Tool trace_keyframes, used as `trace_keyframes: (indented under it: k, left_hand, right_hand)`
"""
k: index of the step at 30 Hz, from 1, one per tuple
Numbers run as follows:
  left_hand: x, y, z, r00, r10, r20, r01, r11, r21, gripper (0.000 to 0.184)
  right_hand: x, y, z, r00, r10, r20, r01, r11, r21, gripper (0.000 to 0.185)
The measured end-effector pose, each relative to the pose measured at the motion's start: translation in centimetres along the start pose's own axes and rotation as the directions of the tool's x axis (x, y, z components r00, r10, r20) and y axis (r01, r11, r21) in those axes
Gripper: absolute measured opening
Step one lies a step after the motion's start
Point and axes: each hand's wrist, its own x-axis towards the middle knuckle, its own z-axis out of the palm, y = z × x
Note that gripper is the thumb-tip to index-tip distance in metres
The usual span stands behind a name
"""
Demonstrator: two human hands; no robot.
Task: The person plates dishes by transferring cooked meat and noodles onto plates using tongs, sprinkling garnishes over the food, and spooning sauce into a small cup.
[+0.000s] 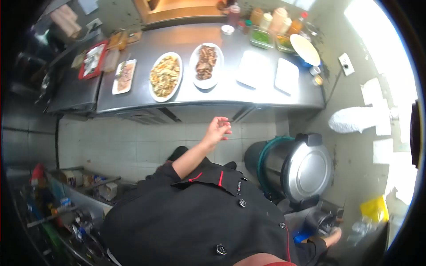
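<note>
My left hand (pixel 218 131) is in mid-air before the steel counter's front edge, fingers loosely bent and apart, with nothing in it. Low on the right, my right hand (pixel 333 238) reaches beside a dark metal container (pixel 319 221); its fingers are small and blurred, so any grip is unclear. On the counter ahead lie an oval plate of mixed noodle-like food (pixel 165 76), an oval plate of browned sliced meat (pixel 206 63) and a small rectangular plate of pale sliced food (pixel 124 77). Two white rectangular plates (pixel 254 68) (pixel 286 76) lie farther right.
The steel counter (pixel 186 95) spans the front. Sauce bottles (pixel 278 20) and a tub of chopped greens (pixel 262 37) stand at its back right. A large lidded steel cooker (pixel 308 168) is on my right. Cluttered shelving (pixel 80 190) is at left. A red tray (pixel 94 60) sits back left.
</note>
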Motion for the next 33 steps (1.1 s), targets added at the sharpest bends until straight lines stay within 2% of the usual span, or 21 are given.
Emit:
trace_keyframes:
  k: [1,2,3,5,7,9,12,15,18,20,22,23,24,25,26,28,29,30,31,32,33]
  left_hand:
    - [-0.9,0.1,1.1,1.000,0.005,-0.028,-0.007,0.998,-0.062,0.041]
    - [-2.0,0.5,2.7,0.998,0.012,-0.055,-0.019,0.992,-0.125,0.041]
    - [-2.7,0.8,4.0,0.996,0.014,-0.086,-0.030,0.981,-0.189,0.041]
    - [-2.4,-0.2,4.6,0.996,0.082,-0.034,-0.085,0.989,-0.117,0.040]
    - [-2.7,0.1,5.5,0.987,0.156,-0.031,-0.159,0.977,-0.140,0.038]
    - [-4.1,4.5,7.0,0.995,0.013,-0.101,-0.022,0.996,-0.089,0.037]
    - [0.1,-1.5,4.8,0.993,0.043,-0.110,-0.052,0.995,-0.080,0.040]
    - [0.9,-1.8,4.7,0.988,0.035,-0.153,-0.057,0.988,-0.141,0.045]
    - [-1.7,6.7,7.6,0.989,-0.031,-0.144,0.000,0.978,-0.210,0.051]
    - [0.4,6.3,7.2,0.983,-0.053,-0.173,0.018,0.980,-0.199,0.053]
    - [2.5,6.0,6.6,0.973,-0.120,-0.196,0.047,0.940,-0.339,0.053]
    - [3.3,5.8,6.2,0.971,-0.139,-0.195,0.063,0.934,-0.353,0.052]
    - [4.0,5.7,5.5,0.968,-0.154,-0.200,0.074,0.929,-0.361,0.051]
    - [4.7,5.6,4.5,0.963,-0.170,-0.210,0.083,0.926,-0.368,0.050]
    - [5.4,5.0,3.3,0.971,-0.154,-0.185,0.073,0.921,-0.383,0.047]
    - [6.6,4.0,0.7,0.983,-0.117,-0.140,0.050,0.910,-0.411,0.043]
    - [5.8,5.3,-0.2,0.972,-0.144,-0.188,0.056,0.912,-0.406,0.039]
    - [4.9,6.6,-1.1,0.957,-0.170,-0.237,0.062,0.913,-0.402,0.035]
    - [4.9,6.4,-2.2,0.949,-0.150,-0.278,0.000,0.880,-0.476,0.033]
    - [4.7,6.1,-3.3,0.937,-0.137,-0.321,-0.062,0.839,-0.541,0.031]
    - [4.4,5.9,-4.9,0.926,-0.134,-0.354,-0.098,0.817,-0.568,0.032]
  right_hand:
    - [4.2,-3.4,-0.7,0.778,0.591,-0.216,-0.581,0.543,-0.606,0.034]
    - [3.1,-3.5,1.0,0.896,0.371,-0.243,-0.442,0.696,-0.566,0.034]
    - [1.3,-4.7,3.5,0.951,0.132,-0.279,-0.277,0.764,-0.582,0.033]
    - [1.1,-6.3,7.2,0.947,-0.106,-0.303,-0.123,0.752,-0.647,0.033]
    - [0.9,-8.2,10.2,0.917,-0.241,-0.320,-0.054,0.718,-0.694,0.033]
    - [0.8,-10.0,12.9,0.890,-0.313,-0.333,-0.026,0.692,-0.721,0.032]
    - [-0.3,-11.4,14.6,0.838,-0.385,-0.387,-0.025,0.681,-0.732,0.032]
    - [-1.8,-12.4,14.3,0.773,-0.440,-0.457,-0.048,0.677,-0.734,0.032]
    - [-4.7,-14.4,13.7,0.663,-0.527,-0.532,-0.084,0.654,-0.752,0.032]
    - [-7.7,-17.0,14.8,0.570,-0.617,-0.543,-0.094,0.608,-0.789,0.032]
    - [-10.7,-21.0,19.1,0.451,-0.748,-0.487,-0.022,0.536,-0.844,0.033]
    - [-12.3,-23.5,22.8,0.376,-0.821,-0.428,0.070,0.486,-0.871,0.033]
    - [-11.2,-25.1,27.7,0.136,-0.915,-0.379,0.276,0.403,-0.873,0.028]
    - [-11.3,-27.8,32.3,-0.070,-0.890,-0.450,0.945,0.085,-0.316,0.020]
    - [-13.0,-30.4,37.2,0.176,-0.897,-0.405,0.968,0.232,-0.091,0.012]
    - [-24.9,-36.2,44.0,-0.050,-0.928,-0.368,0.979,0.028,-0.203,0.019]
    - [-27.8,-37.5,47.6,0.342,-0.904,-0.258,0.869,0.199,0.454,0.017]
    - [-30.6,-39.0,49.2,0.040,-0.985,-0.166,0.964,-0.006,0.266,0.011]
    - [-33.3,-40.4,50.8,-0.266,-0.962,-0.057,0.952,-0.272,0.142,0.006]
    - [-34.7,-41.1,53.8,-0.391,-0.918,0.063,0.920,-0.390,0.033,0.012]
    - [-36.0,-41.6,56.8,-0.451,-0.878,0.158,0.889,-0.426,0.167,0.014]
